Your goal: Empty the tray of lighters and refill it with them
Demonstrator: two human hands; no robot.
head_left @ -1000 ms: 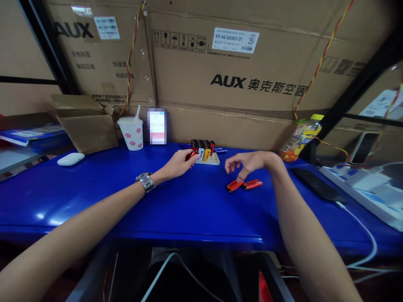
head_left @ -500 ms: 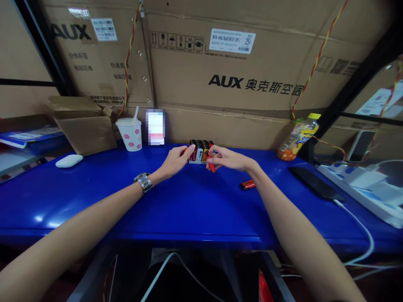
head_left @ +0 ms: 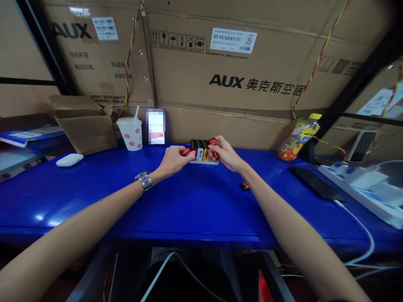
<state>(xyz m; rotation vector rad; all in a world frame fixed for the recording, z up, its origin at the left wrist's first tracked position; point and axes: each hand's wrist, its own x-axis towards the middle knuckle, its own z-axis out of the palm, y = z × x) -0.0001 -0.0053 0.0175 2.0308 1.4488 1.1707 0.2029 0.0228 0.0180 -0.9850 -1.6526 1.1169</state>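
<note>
A white tray (head_left: 204, 162) of lighters stands near the back of the blue table, their black tops in rows and red, white and yellow bodies facing me. At its left end, my left hand (head_left: 174, 160) is closed around a red lighter (head_left: 185, 152), thumb against the tray's side. My right hand (head_left: 229, 154) pinches another red lighter (head_left: 215, 154) at the right end of the row; fingers partly cover it. One more red lighter (head_left: 245, 186) lies on the table, partly hidden by my right forearm.
Behind the table (head_left: 189, 205) stand large cardboard boxes (head_left: 182, 84). A paper cup (head_left: 132, 136), a lit phone (head_left: 155, 126) and a white case (head_left: 69, 160) are on the left. A tilted drink bottle (head_left: 297, 138), a dark phone (head_left: 315, 183) and a cable are on the right.
My right hand has lifted and turned, bringing its lighter up from the tray's front to the right end of the row. A red lighter now shows in my left hand, which has shifted slightly left.
</note>
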